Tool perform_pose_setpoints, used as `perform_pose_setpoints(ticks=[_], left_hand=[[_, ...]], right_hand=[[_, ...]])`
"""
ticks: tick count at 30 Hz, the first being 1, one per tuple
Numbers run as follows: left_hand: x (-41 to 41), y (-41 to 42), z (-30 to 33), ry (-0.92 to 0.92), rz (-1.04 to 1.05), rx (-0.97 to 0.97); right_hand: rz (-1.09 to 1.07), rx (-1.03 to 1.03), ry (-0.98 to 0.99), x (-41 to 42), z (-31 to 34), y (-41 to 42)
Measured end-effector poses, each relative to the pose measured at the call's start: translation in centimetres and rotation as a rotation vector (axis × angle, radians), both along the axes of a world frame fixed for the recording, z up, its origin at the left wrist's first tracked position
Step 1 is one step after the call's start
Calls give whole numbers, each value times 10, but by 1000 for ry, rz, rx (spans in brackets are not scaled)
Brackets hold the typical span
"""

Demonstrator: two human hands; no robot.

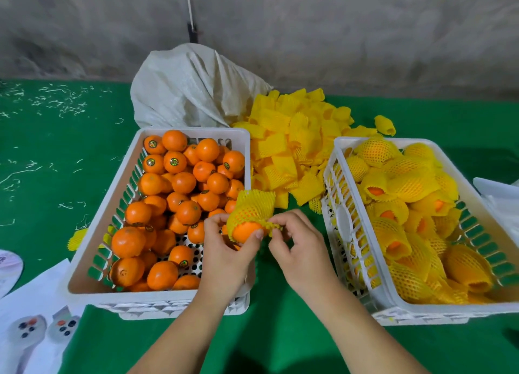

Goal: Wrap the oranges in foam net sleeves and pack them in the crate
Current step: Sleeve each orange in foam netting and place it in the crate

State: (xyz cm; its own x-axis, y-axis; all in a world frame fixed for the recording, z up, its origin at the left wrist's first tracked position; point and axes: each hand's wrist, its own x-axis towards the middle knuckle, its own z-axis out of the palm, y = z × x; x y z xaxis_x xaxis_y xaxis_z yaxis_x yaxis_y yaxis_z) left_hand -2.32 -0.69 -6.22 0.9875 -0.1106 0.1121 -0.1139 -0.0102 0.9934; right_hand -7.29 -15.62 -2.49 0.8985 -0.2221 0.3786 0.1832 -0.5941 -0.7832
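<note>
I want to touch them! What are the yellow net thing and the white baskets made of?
The yellow net sleeve looks like soft foam: stretchy mesh, matte, crumpling round the orange. The white crates look like hard moulded plastic: smooth, slightly glossy, with slotted walls.

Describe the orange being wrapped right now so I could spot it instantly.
Find the two white plastic crates on the green table; between them, two hands meet. The left hand holds one orange, the only one half-covered by a yellow foam net sleeve, whose edge the right hand pinches.
</note>
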Motion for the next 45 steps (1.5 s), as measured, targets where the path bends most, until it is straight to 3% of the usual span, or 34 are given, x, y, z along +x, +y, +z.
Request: perform_pose_setpoints(ticks=[5,12,16,20,24,28,32,36,40,45], left_hand=[[-2,0,-3,-12,143,22],[0,-8,11,93,-63,-157],[-3,-10,10,26,-288,-28],[-4,-13,12,84,-194,-94],[-4,-10,9,98,-192,-113],[-3,-7,6,81,-180,-65],[-3,-8,6,68,-159,-2],[-6,-11,6,-4,-109,130],[-8,-12,8,-6,-51,86],[-9,-10,11,-7,-55,63]], right_hand=[[-5,42,-82,-7,1,22],[-130,94,-85,-4,-2,22],[-134,38,-119,7,4,4],[-27,-38,-150,12,14,-5],[-94,22,-70,9,12,-2],[-84,-140,-44,7,17,-10],[-78,-261,291,15,24,-14],[-162,-171,206,9,29,-15],[-169,-38,44,-2,29,5],[-155,52,88,-6,15,11]])
